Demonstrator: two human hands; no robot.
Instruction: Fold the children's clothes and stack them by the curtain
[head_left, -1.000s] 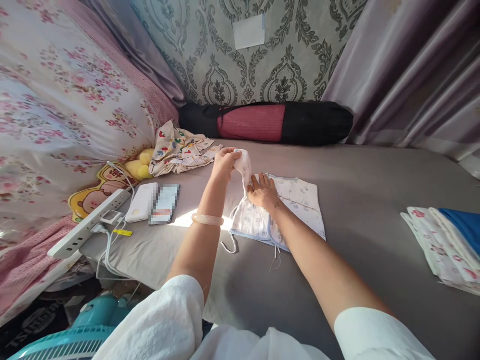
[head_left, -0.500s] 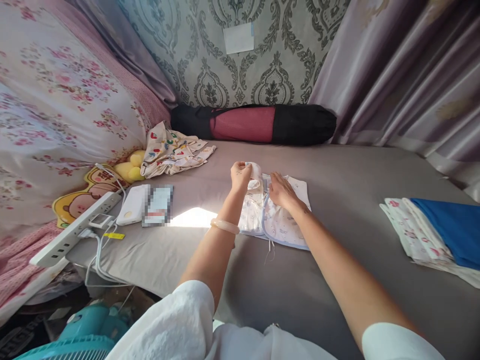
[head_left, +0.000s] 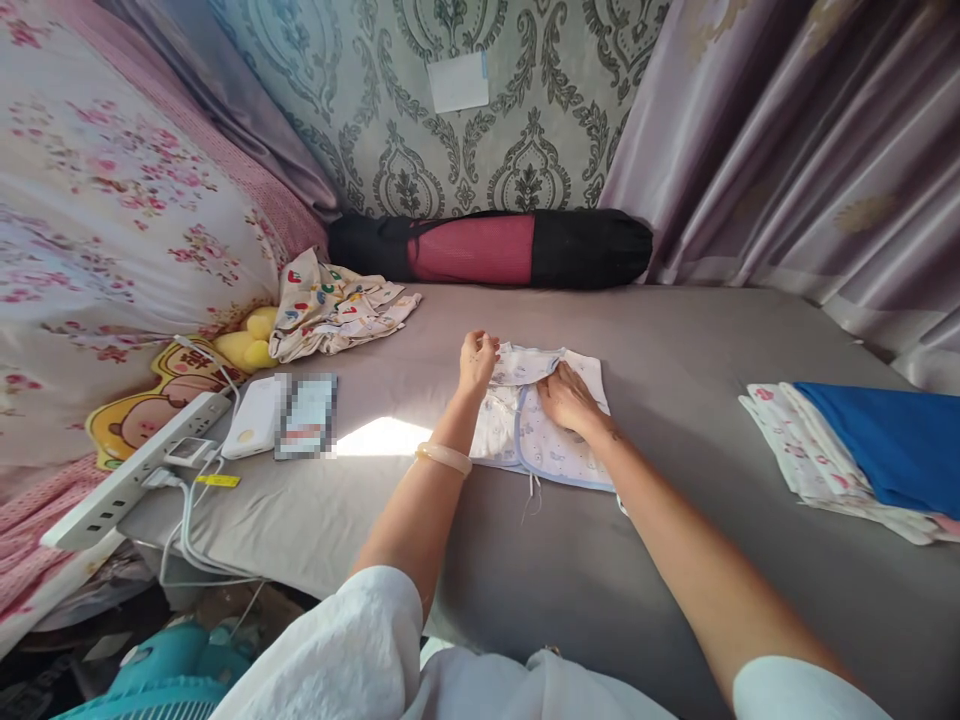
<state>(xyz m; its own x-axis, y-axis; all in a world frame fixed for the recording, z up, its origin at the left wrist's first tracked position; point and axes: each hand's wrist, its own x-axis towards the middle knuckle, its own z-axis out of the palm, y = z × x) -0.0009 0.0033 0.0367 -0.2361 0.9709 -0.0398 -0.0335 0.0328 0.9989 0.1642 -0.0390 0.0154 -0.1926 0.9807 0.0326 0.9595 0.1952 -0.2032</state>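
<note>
A small white baby top (head_left: 555, 445) with pale blue edging and a faint print is spread flat on the grey bed sheet. Its sleeve (head_left: 529, 366) is folded inward over the upper part, the cuff pointing right. At the upper left edge of the top, my left hand (head_left: 478, 362) has its fingers curled against the fabric. My right hand (head_left: 568, 398) rests on the chest of the top, fingers closed at the cuff end of the sleeve; its fingertips are partly hidden. Thin ties hang from the lower hem.
Folded cloths, one blue (head_left: 885, 445), lie at the right. To the left are a phone (head_left: 306, 415), a white power bank (head_left: 253, 415) and a power strip (head_left: 139, 470) with cables. A crumpled printed garment (head_left: 334, 310) and a long black-and-red bag (head_left: 487, 248) lie farther back.
The sleeve, earlier held up by my left hand, now lies folded across the top toward the right. My right hand has closed at its cuff. The view has shifted slightly.
</note>
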